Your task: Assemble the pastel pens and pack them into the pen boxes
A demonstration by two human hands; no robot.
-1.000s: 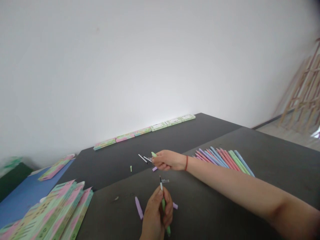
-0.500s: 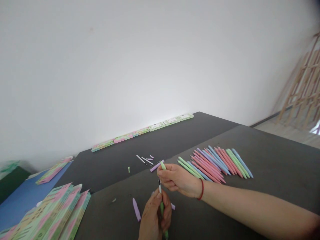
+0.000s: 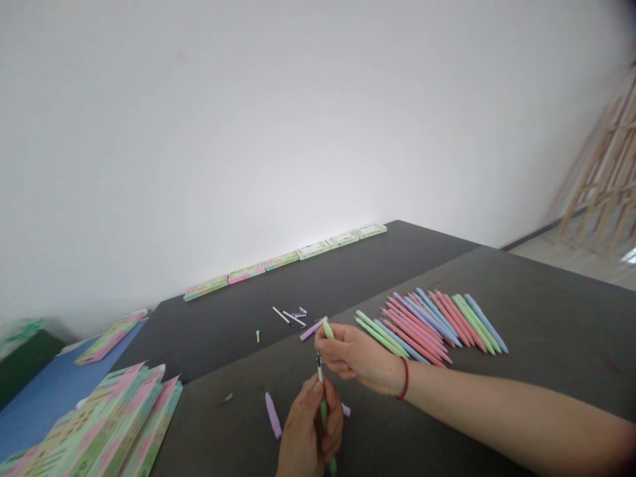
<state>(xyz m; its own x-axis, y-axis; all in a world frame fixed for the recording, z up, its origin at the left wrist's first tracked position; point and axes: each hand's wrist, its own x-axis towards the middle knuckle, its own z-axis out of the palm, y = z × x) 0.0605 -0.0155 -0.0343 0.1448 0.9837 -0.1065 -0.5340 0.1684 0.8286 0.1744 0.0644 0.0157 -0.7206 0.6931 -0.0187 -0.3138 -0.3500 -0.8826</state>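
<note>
Near the bottom centre, my left hand (image 3: 309, 424) is closed round a green pen barrel (image 3: 324, 414), with a white refill (image 3: 320, 375) standing out of its top. Just above, my right hand (image 3: 355, 351), a red cord at its wrist, pinches a green pen piece (image 3: 328, 330) near the refill's dark upper end. Whether the piece touches the refill is too small to tell. A purple pen piece (image 3: 273, 416) lies left of my left hand, and another purple piece (image 3: 313, 329) lies just beyond my right hand.
Pink, blue, green and purple pens (image 3: 417, 324) lie in a row at right. White refills (image 3: 282, 316) and a small green part (image 3: 258, 336) lie beyond my hands. Flat boxes (image 3: 313, 250) line the wall; printed packs (image 3: 114, 424) overlap at lower left, beside a blue surface (image 3: 47, 391).
The whole view has shifted slightly. Both hands keep nearly the same pose, still holding the green pieces and the refill.
</note>
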